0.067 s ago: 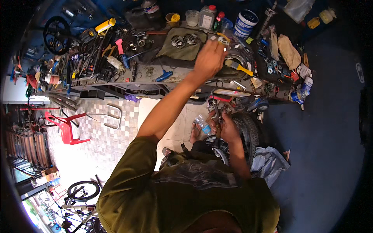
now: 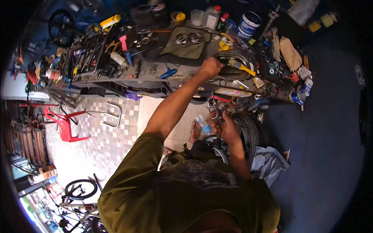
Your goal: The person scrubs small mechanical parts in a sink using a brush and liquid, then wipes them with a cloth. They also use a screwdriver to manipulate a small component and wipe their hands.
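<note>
Step (judged): tray reach; left hand [image 2: 211, 67] is hovering at oval tray [image 2: 230, 72], near brush [image 2: 247, 70] | Left grip: cannot tell | Right hand [image 2: 229, 129] is clamping metal part [image 2: 215, 106] before bench [image 2: 182, 66] | Next: likely calling for brush clearance, metal part staying steady

Pretty simple outfit: loose olive-green fabric T-shirt [image 2: 186, 206] with a muted greyish print [image 2: 196, 175] across the front, too blurry to make out tbh. Baggy short olive-green sleeves [image 2: 134, 157] end around the elbows, so both bare forearms [image 2: 175, 104] show.
</note>
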{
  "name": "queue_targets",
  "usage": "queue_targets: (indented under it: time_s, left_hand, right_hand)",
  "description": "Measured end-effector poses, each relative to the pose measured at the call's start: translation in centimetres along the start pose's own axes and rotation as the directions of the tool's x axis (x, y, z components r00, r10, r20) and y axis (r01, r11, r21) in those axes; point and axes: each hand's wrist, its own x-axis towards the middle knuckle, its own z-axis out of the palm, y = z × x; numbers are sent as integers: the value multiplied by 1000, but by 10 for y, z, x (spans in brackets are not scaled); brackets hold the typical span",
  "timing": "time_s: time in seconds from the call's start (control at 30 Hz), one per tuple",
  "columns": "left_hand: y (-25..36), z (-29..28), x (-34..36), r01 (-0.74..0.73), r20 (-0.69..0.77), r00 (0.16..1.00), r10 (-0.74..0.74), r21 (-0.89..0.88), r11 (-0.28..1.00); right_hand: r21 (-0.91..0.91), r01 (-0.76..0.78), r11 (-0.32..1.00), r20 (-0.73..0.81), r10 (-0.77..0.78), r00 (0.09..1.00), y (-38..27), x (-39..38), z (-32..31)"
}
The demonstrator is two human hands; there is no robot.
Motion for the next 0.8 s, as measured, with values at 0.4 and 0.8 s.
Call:
queue_targets:
  time_s: [0.4, 0.8]
  left_hand:
    - [-272, -28, -425, 189, -98, 850, -517, -861, 473]
    - [-403, -3, -666, -345, -136, 361, -923, -938, 3]
  right_hand:
    - [-493, -105, 864, 340, 302, 891, 94, 37, 141]
    - [-798, 516, -311, 238, 624, 744, 385, 72, 352]
